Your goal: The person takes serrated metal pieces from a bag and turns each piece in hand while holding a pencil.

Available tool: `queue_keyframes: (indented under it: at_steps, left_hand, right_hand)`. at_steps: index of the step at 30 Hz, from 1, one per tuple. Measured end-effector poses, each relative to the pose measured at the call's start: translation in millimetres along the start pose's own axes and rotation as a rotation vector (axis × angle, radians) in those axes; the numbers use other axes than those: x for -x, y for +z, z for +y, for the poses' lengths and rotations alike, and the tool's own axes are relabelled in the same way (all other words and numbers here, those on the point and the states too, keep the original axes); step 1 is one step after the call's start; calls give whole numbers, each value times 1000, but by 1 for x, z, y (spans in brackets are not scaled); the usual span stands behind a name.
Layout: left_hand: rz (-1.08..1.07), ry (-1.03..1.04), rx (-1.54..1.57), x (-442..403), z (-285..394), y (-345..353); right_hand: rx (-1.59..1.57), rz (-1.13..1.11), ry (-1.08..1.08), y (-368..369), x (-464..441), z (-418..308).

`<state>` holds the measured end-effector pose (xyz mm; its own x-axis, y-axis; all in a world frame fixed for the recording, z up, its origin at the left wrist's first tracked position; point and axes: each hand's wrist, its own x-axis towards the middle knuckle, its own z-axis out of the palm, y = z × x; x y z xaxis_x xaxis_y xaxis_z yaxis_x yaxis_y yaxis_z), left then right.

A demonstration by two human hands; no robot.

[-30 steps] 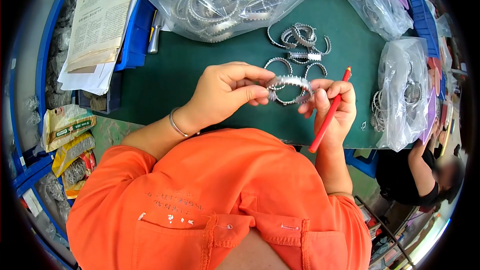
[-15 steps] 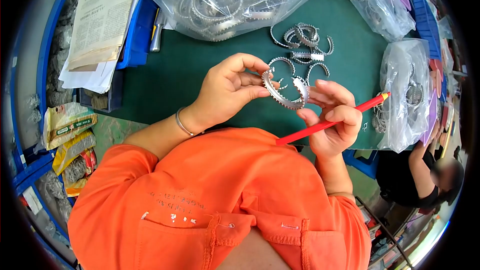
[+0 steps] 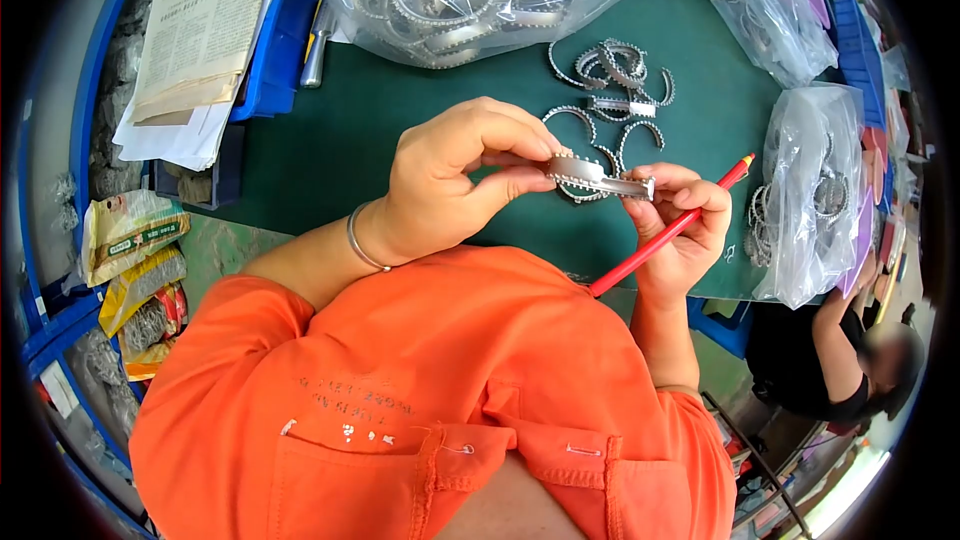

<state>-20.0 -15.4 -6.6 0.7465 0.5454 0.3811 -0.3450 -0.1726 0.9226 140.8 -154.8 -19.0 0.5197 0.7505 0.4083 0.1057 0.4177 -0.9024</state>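
Observation:
A silver open cuff bangle (image 3: pixel 578 171) with beaded edges is held between my two hands, its smooth band turned edge-on to me. My left hand (image 3: pixel 445 170) pinches one end with thumb and fingers. At the other end, my right hand (image 3: pixel 682 235) grips the bangle with its fingertips. A red pencil (image 3: pixel 648 254) also lies across the right hand, tucked between the fingers. Just beyond the hands, several similar bangles (image 3: pixel 622 65) lie loosely piled on the green tabletop (image 3: pixel 370 120).
A clear plastic bag (image 3: pixel 450 15) full of bangles lies at the back. More bagged bangles (image 3: pixel 812 190) sit on the right. Left are a blue bin (image 3: pixel 278 60), papers (image 3: pixel 195 50) and a metal-ended tool (image 3: pixel 314 58). A person in black (image 3: pixel 810 355) is at far right.
The bangle has been turned from showing its round opening to nearly edge-on. My right hand has shifted slightly right, and the pencil has tilted more steeply.

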Motion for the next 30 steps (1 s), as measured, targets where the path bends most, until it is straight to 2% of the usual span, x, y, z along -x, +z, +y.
queue_keyframes:
  at_steps: [3, 6, 8, 10, 12, 13, 14, 15, 16, 17, 18, 19, 20, 22, 24, 25, 26, 28, 30]
  left_hand:
    - [1, 65, -52, -1, 1, 0]
    - [-39, 156, -198, -8, 8, 2]
    - [-228, 285, -290, -16, 11, 3]
    - [-295, 406, -329, -16, 12, 5]
    - [-302, 560, -409, -30, 16, -1]
    - [-278, 614, -448, -43, 31, -10]
    - [-203, 691, -580, -56, 43, -18]
    - [-117, 761, -717, -69, 48, -30]
    - [65, 876, -835, -85, 53, -39]
    - [138, 911, -993, -101, 60, -54]
    - [214, 878, -1080, -115, 62, -64]
    - [224, 736, -1153, -124, 66, -70]
    - [287, 455, -1177, -121, 70, -60]
    - [380, 465, -1139, -121, 63, -66]
    - [479, 687, -983, -112, 60, -51]
    - [482, 719, -905, -104, 55, -50]
    - [438, 697, -816, -92, 51, -37]
    - [139, 618, -743, -74, 46, -19]
    - [-89, 494, -615, -62, 35, -6]
  right_hand:
    - [-27, 64, 61, 3, 0, -2]
    - [135, -15, -4, 0, 1, 3]
    - [134, -28, 12, -2, 2, 7]
    - [183, -77, 43, -4, 1, 6]
    - [107, 37, 122, -1, 3, 0]
    - [72, 87, 157, -5, 5, 1]
    - [59, 113, 97, -6, 0, 0]
    - [102, 153, 125, -10, -2, -2]
    - [148, 194, 159, -14, -3, -3]
    - [169, 211, 148, -17, -5, -3]
    - [194, 233, 141, -21, -6, -3]
    - [263, 254, 146, -25, -7, -4]
    - [302, 270, 147, -30, -9, -5]
    - [483, 289, 131, -40, -12, -2]
    - [587, 249, 128, -48, -16, 4]
    - [642, 226, 141, -49, -16, 9]
    - [690, 196, 151, -51, -17, 15]
    - [798, 91, 190, -53, -17, 31]
    - [824, 89, 190, -51, -21, 34]
